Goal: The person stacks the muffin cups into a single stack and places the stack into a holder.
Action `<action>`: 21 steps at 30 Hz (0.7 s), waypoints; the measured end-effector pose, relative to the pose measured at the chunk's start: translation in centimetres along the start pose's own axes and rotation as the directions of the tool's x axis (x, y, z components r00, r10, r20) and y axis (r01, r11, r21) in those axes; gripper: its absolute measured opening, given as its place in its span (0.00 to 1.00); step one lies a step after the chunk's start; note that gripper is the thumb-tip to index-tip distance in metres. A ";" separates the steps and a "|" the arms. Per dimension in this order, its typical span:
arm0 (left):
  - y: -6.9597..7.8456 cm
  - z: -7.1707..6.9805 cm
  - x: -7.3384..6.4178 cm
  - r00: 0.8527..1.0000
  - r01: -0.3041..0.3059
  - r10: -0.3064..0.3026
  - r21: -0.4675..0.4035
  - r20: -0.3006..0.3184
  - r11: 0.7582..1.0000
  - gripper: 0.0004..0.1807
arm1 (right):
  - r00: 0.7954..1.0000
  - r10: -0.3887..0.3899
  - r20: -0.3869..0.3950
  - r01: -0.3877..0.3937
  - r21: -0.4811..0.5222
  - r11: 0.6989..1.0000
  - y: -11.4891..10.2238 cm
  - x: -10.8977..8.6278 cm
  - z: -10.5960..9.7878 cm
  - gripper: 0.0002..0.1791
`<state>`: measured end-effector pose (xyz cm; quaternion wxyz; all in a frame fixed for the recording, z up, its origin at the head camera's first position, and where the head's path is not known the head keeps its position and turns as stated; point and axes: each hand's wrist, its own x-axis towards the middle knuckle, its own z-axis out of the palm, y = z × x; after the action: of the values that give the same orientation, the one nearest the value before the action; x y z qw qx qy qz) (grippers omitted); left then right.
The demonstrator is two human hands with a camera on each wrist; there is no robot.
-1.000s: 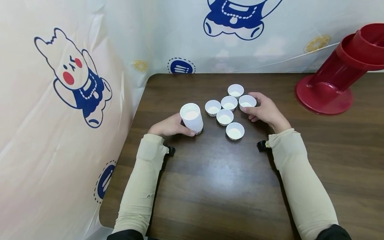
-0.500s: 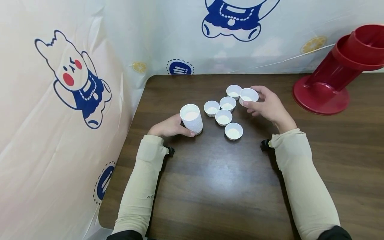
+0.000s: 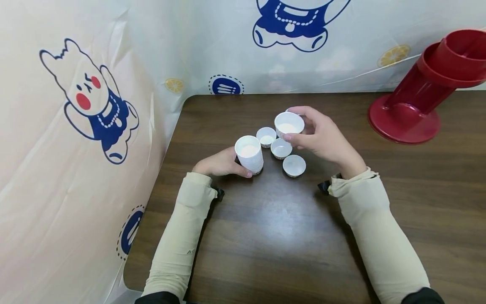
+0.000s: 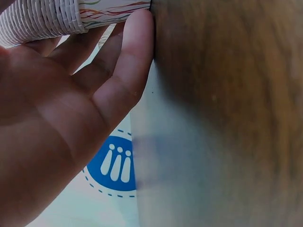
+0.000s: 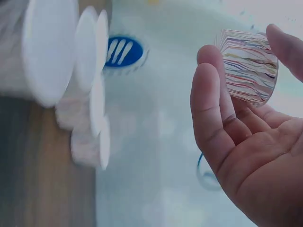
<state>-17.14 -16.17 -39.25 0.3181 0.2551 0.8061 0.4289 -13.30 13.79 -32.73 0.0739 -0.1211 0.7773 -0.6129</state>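
My left hand (image 3: pixel 224 164) grips the upright stack of white paper baking cups (image 3: pixel 250 158) from its left side. Ridged rims and coloured wavy lines show on the stack (image 4: pixel 111 12) in the left wrist view. Between thumb and fingers my right hand (image 3: pixel 324 137) pinches a single paper baking cup (image 3: pixel 289 123), raised above the table. Coloured wavy stripes cover this cup's side (image 5: pixel 248 66) in the right wrist view. Below and beside it stand a left cup (image 3: pixel 266 137), a middle cup (image 3: pixel 281 148) and a front cup (image 3: pixel 294 166). The held cup and right hand hide the back cups in the head view.
A red tube-shaped holder (image 3: pixel 417 97) on a round base stands at the table's back right. The brown wooden table (image 3: pixel 265 253) meets a printed curtain (image 3: pixel 212 50) behind and to the left. Loose cups (image 5: pixel 87 52) look blurred in the right wrist view.
My right hand has lifted the cup off the table and carried it left, over the back cups. My left hand and the stack have shifted slightly right and toward the front.
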 end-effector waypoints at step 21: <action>0.0 0.1 0.1 1.000 -0.005 0.005 0.006 0.004 1.000 0.41 | 0.996 -0.078 0.053 0.081 -0.041 0.996 -1.1 0.3 5.4 0.35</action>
<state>-17.15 -16.05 -39.36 0.3175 0.2590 0.8062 0.4268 -12.03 8.39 -32.99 0.0667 -0.1691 0.7829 -0.5950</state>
